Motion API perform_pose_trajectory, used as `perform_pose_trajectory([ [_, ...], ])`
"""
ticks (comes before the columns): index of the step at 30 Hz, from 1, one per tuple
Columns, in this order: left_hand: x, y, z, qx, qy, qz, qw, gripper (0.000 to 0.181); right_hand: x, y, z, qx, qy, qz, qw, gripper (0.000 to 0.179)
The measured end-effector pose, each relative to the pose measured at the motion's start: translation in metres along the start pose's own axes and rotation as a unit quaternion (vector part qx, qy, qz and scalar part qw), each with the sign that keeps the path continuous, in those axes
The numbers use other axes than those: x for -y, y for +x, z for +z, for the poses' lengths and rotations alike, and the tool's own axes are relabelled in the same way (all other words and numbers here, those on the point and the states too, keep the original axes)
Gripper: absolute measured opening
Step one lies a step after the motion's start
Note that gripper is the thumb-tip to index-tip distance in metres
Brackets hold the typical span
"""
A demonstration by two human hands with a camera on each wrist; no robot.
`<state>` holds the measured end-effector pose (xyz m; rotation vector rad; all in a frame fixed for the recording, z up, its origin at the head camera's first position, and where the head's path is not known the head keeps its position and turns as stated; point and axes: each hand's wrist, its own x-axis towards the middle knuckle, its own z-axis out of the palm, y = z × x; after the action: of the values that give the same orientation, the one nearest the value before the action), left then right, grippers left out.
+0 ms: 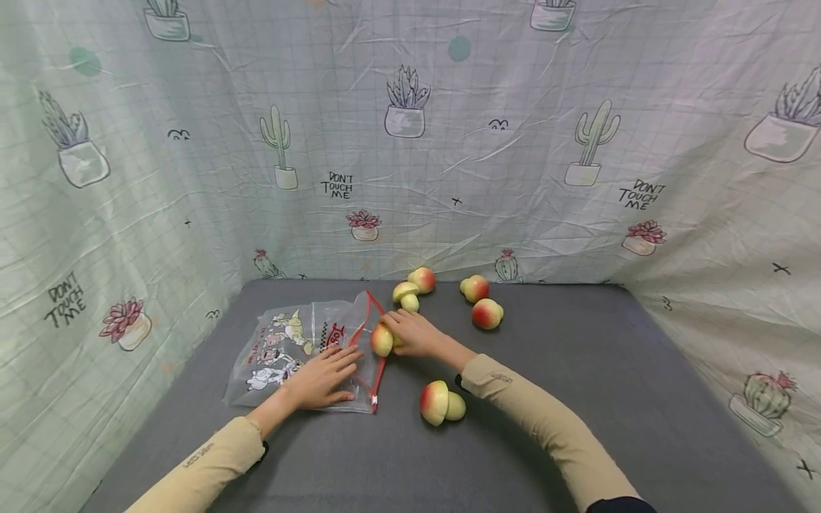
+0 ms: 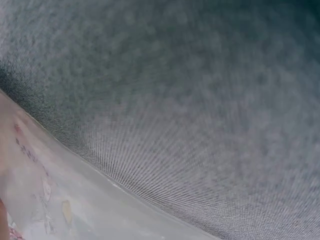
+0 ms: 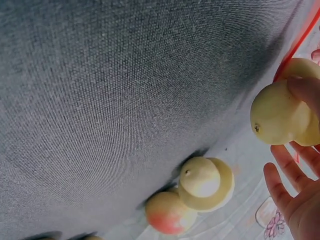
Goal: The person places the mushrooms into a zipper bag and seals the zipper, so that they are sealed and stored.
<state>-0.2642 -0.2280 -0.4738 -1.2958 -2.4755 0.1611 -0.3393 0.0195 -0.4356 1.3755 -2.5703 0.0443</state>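
A clear plastic zip bag (image 1: 301, 338) with cartoon prints and a red zip edge lies flat at the table's left. My left hand (image 1: 323, 377) rests on it with fingers spread, near the red-edged mouth. At that mouth, my right hand (image 1: 415, 335) pinches a toy mushroom (image 1: 382, 340) with a red-and-yellow cap. The right wrist view shows the thumb on the pale side of this mushroom (image 3: 274, 112), fingers below. In the left wrist view the bag (image 2: 80, 190) fills the lower left corner, and the hand is almost wholly out of frame.
Another toy mushroom (image 1: 436, 403) lies in front of the right forearm. Behind the right hand sit two touching mushrooms, one upside down (image 1: 405, 292) and one red-capped (image 1: 423, 279). Two more, a rear mushroom (image 1: 476, 288) and a nearer mushroom (image 1: 487, 313), lie right of them. Printed cloth (image 1: 449, 164) encloses the grey table (image 1: 577, 370).
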Motion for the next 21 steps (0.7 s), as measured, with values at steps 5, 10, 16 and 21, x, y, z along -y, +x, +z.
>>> perform_pose_trajectory([
  [5, -0.003, 0.002, -0.003, 0.024, -0.022, 0.009, 0.9994, 0.042, 0.000, 0.001, 0.003, 0.001, -0.002, 0.001, 1.0000, 0.058],
  [10, -0.003, 0.002, -0.002, 0.017, -0.010, 0.034, 0.9992, 0.040, 0.000, 0.000, 0.007, -0.014, -0.023, 0.007, 0.9996, 0.055],
  [16, -0.003, 0.003, -0.001, 0.019, 0.009, 0.055, 0.9983, 0.043, -0.001, -0.003, 0.010, -0.006, -0.005, 0.015, 0.9999, 0.055],
  [21, -0.003, 0.002, -0.001, 0.035, 0.013, 0.051, 0.9980, 0.043, -0.007, -0.007, 0.012, -0.007, 0.076, 0.007, 0.9970, 0.048],
])
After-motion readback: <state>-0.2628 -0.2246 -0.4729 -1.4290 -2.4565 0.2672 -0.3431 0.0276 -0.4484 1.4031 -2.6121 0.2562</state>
